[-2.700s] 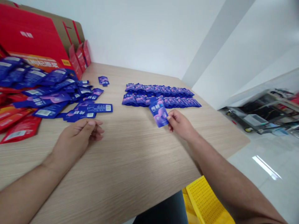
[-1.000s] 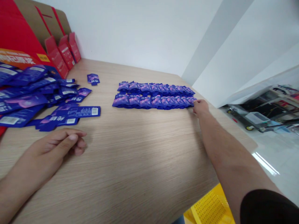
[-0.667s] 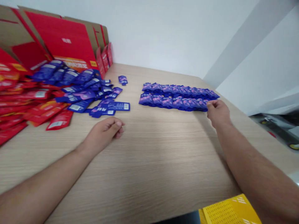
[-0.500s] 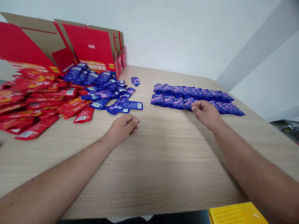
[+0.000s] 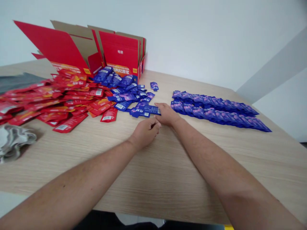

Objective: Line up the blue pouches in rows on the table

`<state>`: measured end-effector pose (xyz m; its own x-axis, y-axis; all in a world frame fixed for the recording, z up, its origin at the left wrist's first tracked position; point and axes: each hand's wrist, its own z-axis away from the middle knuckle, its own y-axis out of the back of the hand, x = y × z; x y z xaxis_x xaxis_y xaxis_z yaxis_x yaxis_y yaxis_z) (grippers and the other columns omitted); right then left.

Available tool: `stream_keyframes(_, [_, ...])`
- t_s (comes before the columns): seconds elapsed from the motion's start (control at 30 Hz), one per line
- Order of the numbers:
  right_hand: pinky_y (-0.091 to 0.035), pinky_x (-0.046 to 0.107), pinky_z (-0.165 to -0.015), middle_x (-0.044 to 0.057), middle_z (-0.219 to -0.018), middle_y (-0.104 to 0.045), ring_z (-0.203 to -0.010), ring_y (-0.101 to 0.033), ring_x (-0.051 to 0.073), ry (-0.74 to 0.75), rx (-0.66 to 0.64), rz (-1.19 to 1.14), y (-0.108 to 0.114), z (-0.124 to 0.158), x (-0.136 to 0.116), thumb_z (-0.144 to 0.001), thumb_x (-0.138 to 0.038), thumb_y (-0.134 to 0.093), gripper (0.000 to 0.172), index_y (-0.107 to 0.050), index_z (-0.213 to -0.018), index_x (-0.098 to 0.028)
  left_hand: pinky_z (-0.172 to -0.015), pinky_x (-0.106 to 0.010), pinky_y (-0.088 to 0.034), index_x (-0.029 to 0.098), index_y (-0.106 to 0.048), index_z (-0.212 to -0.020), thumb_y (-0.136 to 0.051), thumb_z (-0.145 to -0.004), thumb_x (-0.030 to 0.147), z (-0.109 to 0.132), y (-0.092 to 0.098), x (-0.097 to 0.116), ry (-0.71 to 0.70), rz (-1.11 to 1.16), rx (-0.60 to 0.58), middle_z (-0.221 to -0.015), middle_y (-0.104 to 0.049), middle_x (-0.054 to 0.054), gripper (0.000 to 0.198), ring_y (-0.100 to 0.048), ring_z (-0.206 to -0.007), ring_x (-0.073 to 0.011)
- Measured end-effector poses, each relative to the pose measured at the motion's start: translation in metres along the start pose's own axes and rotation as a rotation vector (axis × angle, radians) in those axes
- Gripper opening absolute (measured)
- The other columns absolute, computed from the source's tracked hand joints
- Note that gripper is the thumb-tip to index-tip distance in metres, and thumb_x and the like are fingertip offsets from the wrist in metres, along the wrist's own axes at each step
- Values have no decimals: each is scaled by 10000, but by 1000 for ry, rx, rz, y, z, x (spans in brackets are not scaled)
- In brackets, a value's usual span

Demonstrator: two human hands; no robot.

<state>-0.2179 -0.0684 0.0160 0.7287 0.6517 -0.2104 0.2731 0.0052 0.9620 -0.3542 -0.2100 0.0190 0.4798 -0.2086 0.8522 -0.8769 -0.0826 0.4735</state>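
Blue sachets (image 5: 145, 110), right hand (image 5: 167, 114) touching, left hand (image 5: 145, 133) near

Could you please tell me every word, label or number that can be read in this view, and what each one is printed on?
"枸杞原浆" on the orange band of the red carton.
"纯耕", probably, in white on the carton's red panel; blurred, so uncertain.
The blue sachets and red sachets carry print and barcodes, too small to read.
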Motion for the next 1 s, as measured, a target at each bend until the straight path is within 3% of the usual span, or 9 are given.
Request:
stream_keyframes(0.17, [-444,433,-1059,258,-1318,-657,-1233,-613,341,-74,-25,128,-3,-5,-7,-997,-216,-486,470,-558,-1437,-70,-655,-309,-420,213,-590,-738,-506,-943,316,-2,2,2,-70,-89,14,-673,-651,-6,244,-596,-662,-167])
stream_keyframes(0.33, [-497,373,-879,217,-1039,-745,-975,-700,297,-200,56,83,11,12,-7,-1037,-247,-404,328,-697,-1114,-120,-780,-359,-471,190,-689,-892,-536,-910,238,-18,28,-8,-122,-416,134,-865,-713,-84,161,-646,-846,-236])
stream_keyframes(0.47, [-493,306,-709,73,-725,-699,-723,-666,214,-295,146,-292,18,41,9,-1001,-332,-520,285,-661,-788,-204,-1028,-459,-465,188,-656,-1283,-563,-832,151,-27,53,-23,-55,-750,194,-1268,-667,-153,462,-585,-1199,-331])
stream_keyframes(0.6, [-422,257,-512,2,-594,-607,-495,-522,126,-532,197,-839,20,79,19,-930,-415,-637,276,-642,-757,-200,-1000,-522,-510,247,-542,-1458,-587,-835,230,-28,62,-31,164,-908,137,-1403,-586,-159,625,-534,-1276,-397])
stream_keyframes(0.8, [-251,227,-360,-32,-510,-517,-417,-396,87,-703,259,-1290,36,131,22,-816,-313,-767,248,-570,-707,-207,-1020,-532,-517,225,-605,-1389,-533,-874,274,-34,68,-38,214,-955,97,-1317,-641,-168,523,-574,-1256,-391])
stream_keyframes(1.0, [-176,203,-330,-56,-491,-479,-396,-351,69,-812,334,-1409,47,156,20,-784,-269,-763,248,-542,-698,-201,-1026,-460,-519,146,-736,-1205,-479,-879,212,-42,72,-42,140,-978,91,-1147,-718,-195,420,-654,-1155,-347])
